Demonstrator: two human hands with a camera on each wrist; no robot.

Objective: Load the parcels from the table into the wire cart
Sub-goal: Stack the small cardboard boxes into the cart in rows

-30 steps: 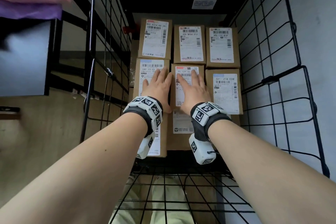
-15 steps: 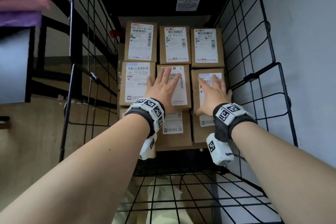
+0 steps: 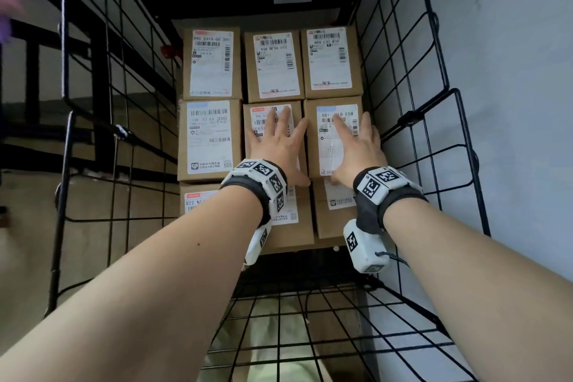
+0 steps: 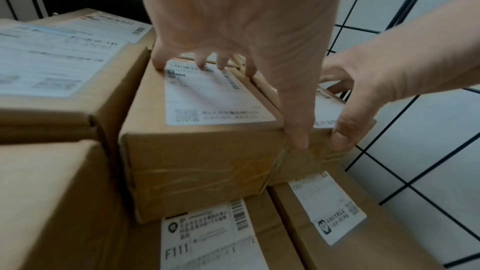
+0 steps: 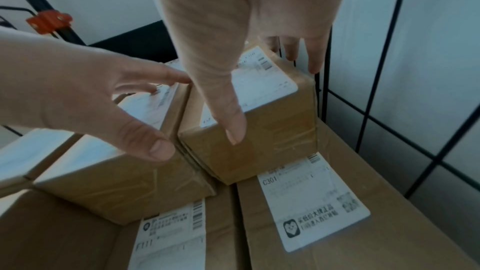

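Inside the wire cart (image 3: 412, 115), labelled cardboard parcels are sitting stacked in rows. The left hand (image 3: 280, 146) is lying flat, fingers spread, on the middle parcel (image 3: 269, 121), thumb hanging over its near right corner; grip released. The right hand (image 3: 359, 146) is resting with straight fingers on the adjacent right-hand parcel (image 3: 335, 133) beside the cart's side mesh; grip likewise released, grasping nothing.
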